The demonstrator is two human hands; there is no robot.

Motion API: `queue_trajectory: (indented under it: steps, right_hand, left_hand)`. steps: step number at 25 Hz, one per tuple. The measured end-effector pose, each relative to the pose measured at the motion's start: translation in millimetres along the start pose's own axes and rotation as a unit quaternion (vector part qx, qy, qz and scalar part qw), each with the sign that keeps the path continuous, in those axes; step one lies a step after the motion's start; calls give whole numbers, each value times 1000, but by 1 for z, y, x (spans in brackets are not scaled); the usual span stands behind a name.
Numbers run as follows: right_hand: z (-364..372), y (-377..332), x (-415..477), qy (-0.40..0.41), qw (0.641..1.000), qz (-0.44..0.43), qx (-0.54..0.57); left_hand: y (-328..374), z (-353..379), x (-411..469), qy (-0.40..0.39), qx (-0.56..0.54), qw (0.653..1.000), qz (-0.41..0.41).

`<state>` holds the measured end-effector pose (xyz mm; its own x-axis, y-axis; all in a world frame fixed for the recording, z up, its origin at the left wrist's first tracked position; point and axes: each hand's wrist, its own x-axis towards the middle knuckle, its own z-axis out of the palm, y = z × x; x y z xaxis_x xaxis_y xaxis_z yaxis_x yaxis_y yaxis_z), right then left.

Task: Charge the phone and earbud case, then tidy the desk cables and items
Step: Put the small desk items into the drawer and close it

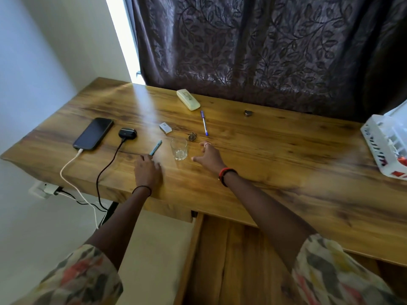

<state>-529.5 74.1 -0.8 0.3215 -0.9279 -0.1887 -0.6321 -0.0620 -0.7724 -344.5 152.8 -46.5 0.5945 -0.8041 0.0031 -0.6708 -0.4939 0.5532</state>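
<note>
Hands work at the near edge of the desk (253,164): the left hand (148,172) pinches a teal pen (155,147), and the right hand (209,156) hovers spread wide beside the glass (179,149). Best to grasp the glass low, clear of the black cable (108,166). Farther left, the dark phone (93,133) on its white cable (68,168) and the black earbud case (127,133) sit plugged in.

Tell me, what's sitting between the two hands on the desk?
In the head view, a clear glass stands between the left hand and the right hand, touching neither.
</note>
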Motion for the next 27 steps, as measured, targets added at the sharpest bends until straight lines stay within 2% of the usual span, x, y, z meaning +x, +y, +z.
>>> queue_trajectory:
  steps: [2,5,8,13,19,22,27]
  right_hand:
    - [13,-6,16,-8,1000,-7,0]
    - [29,-14,37,-19,1000,-20,-7]
    - [43,-21,49,-25,999,-26,0]
    - [48,-24,47,-19,999,-37,12]
    - [25,-3,-1,40,998,-9,54]
    - [7,11,-42,65,995,-8,70]
    - [-10,44,-123,100,991,19,86]
  left_hand:
    - [-3,5,9,6,-8,1000,5]
    - [-2,2,26,-7,-96,995,-33]
    - [-3,-2,46,-41,-39,998,-1]
    - [-2,-2,56,-51,31,998,17]
    - [8,-6,46,-91,3,995,31]
    - [37,-12,13,-136,-20,989,49]
    - [68,-5,-64,-242,-102,965,21]
